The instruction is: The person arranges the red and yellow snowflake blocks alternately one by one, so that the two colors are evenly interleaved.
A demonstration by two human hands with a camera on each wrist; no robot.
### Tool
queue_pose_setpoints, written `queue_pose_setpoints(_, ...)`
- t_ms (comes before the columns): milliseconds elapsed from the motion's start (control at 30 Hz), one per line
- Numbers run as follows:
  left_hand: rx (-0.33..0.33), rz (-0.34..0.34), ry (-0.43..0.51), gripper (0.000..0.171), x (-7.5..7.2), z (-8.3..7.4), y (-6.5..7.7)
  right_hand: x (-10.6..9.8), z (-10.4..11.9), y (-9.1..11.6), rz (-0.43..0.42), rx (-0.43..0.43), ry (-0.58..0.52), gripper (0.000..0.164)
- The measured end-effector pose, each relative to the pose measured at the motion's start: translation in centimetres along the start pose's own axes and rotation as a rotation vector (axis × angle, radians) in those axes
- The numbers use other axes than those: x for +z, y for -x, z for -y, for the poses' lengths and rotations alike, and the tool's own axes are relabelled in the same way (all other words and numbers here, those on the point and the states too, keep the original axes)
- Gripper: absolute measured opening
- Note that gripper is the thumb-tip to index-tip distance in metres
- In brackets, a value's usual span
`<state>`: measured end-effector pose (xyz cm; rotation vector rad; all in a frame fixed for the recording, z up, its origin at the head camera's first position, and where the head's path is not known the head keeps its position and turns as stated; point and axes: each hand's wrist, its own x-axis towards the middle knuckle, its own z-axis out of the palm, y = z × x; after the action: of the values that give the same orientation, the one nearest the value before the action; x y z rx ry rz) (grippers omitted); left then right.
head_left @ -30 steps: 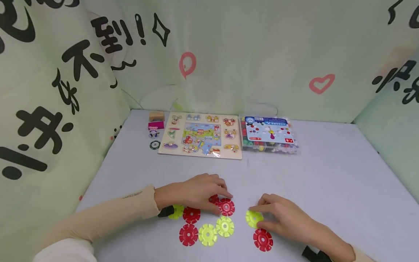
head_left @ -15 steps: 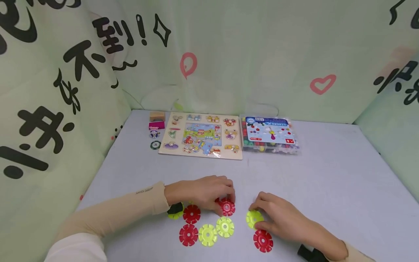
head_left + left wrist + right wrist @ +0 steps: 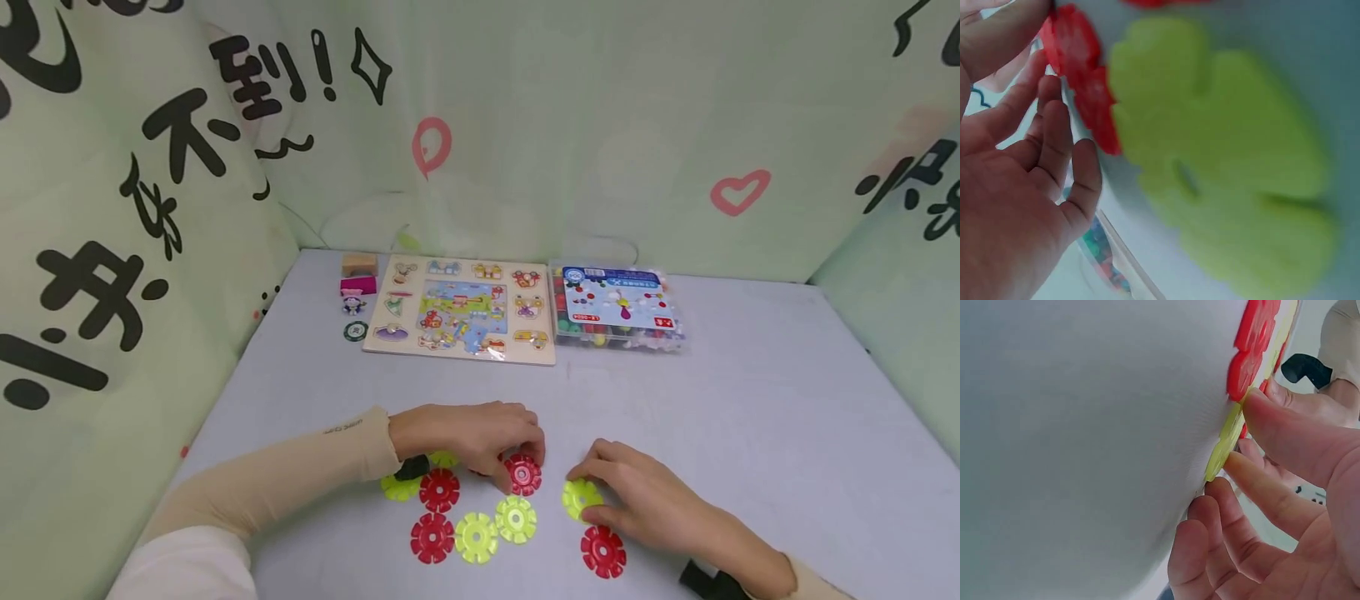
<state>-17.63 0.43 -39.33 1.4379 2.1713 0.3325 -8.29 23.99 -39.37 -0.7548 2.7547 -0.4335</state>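
Note:
My left hand grips a red notched plastic disc between thumb and fingers. A second red disc shows only in part beneath this hand. Across a small gap to the right, my right hand pinches a yellow-green notched disc at its edges, thumb on the near side. Its near edge meets another red disc. In the right wrist view the thumb and index finger hold that yellow-green disc. A large yellow-green disc fills much of the left wrist view, below the hand.
Left of the hands, more red discs and yellow-green discs lie joined in a curve. At the back are a wooden puzzle board, a clear box of colored pieces and small toys.
My left hand has shifted right and its outstretched fingers have curled down round the red disc, which has moved slightly right. My right hand stays on the yellow-green disc.

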Motion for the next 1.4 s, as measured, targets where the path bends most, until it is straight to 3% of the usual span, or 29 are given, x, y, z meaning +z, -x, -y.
queue_pose_setpoints(233, 0.009, 0.02, -0.019, 0.043, 0.0, 0.0, -0.1, 0.2, 0.2, 0.1, -0.023, -0.019, 0.017, 0.038)
queue_pose_setpoints(433, 0.062, -0.007, -0.02, 0.05, 0.3, 0.2, 0.6, 0.1, 0.2, 0.3, -0.036, -0.036, 0.045, 0.04)
queue_pose_setpoints(733, 0.079, 0.005, -0.024, 0.056, 0.2, 0.1, 1.0, 0.0, 0.5, 0.6, 0.001, -0.019, 0.052, 0.047)
queue_pose_setpoints(1267, 0.071, 0.067, -0.228, 0.053, -0.1, -1.4, 0.6, 0.1, 1.4, -0.2, 0.007, 0.061, 0.102, 0.044)
queue_pose_setpoints(1400, 0.066, 0.03, -0.287, 0.053, 0.0, -1.4, 0.7, 0.1, 1.5, -0.3, 0.014, 0.084, 0.099, 0.047)
